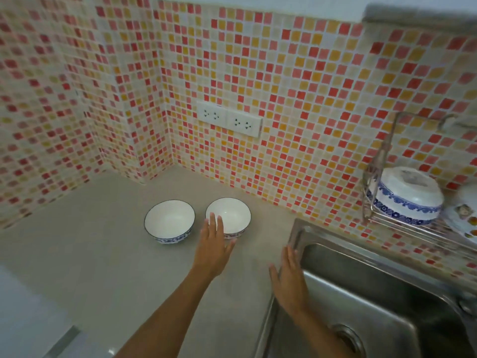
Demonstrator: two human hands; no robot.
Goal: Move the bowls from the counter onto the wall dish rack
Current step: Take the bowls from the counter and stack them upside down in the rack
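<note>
Head view shows 2 bowls upright on the counter (pixel 103 254); my left hand (pixel 213 244), fingers straight, reaches the right bowl (pixel 228 215), so I'd curl round its near rim and lift level. My right hand (pixel 289 277) hovers flat, holding nothing, beside the sink (pixel 361 293), which lies below the way to the wall dish rack (pixel 374 177), where 1 upturned bowl (pixel 405 195) already sits; the left bowl (pixel 169 219) stands just beside.

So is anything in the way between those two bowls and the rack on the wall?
Nothing stands on the counter between the bowls and the rack; only the sink lies below that path. An upturned bowl already fills the rack's left end.
</note>
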